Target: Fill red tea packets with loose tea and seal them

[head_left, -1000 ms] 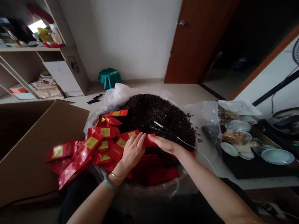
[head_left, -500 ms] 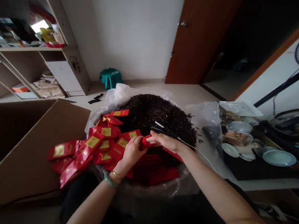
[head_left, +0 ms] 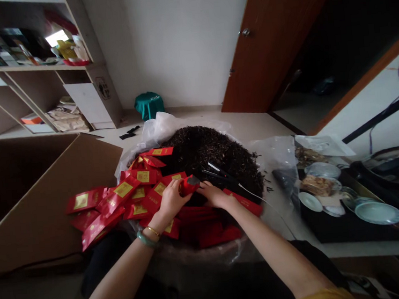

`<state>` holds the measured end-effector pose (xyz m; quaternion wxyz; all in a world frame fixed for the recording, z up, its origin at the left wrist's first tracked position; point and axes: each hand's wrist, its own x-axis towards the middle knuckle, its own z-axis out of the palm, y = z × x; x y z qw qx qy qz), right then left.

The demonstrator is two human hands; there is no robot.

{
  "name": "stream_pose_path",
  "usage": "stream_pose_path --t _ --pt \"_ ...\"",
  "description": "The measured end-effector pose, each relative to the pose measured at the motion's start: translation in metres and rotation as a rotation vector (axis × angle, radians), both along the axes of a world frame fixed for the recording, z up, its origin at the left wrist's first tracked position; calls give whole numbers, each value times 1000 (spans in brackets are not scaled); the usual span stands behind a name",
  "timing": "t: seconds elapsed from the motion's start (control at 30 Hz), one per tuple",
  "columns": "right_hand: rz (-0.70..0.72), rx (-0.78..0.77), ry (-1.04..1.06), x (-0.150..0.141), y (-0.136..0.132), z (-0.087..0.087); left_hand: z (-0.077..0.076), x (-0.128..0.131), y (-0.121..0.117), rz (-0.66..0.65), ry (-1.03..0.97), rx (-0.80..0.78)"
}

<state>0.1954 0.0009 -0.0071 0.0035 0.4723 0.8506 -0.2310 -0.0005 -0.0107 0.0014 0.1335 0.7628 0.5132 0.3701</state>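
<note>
My left hand is closed around a red packet, whose dark open mouth faces up and to the right. My right hand is just right of it, low over the dark loose tea leaves, with its fingers stretched out and their tips partly hidden. Several red packets with gold labels lie heaped left of the tea. Plain red packets are stacked in shadow below my hands, and another red packet lies by my right wrist. A slim black device with a white cord rests on the tea.
A clear plastic liner surrounds the tea. At left stands an open cardboard box. On the right, a dark tray carries dishes, including a pale bowl. Shelves, a teal-covered bin and a wooden door are behind.
My right hand has moved away from the packet, down towards the tea. My left hand has shifted slightly left, and the packet's open mouth now shows. The red packet by my right wrist is more visible.
</note>
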Motion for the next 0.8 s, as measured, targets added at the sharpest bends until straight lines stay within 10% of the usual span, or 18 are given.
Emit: stream_pose_path --t 0.8 --pt "-76 50 -360 -26 -20 10 -2 0 0 -30 -37 18"
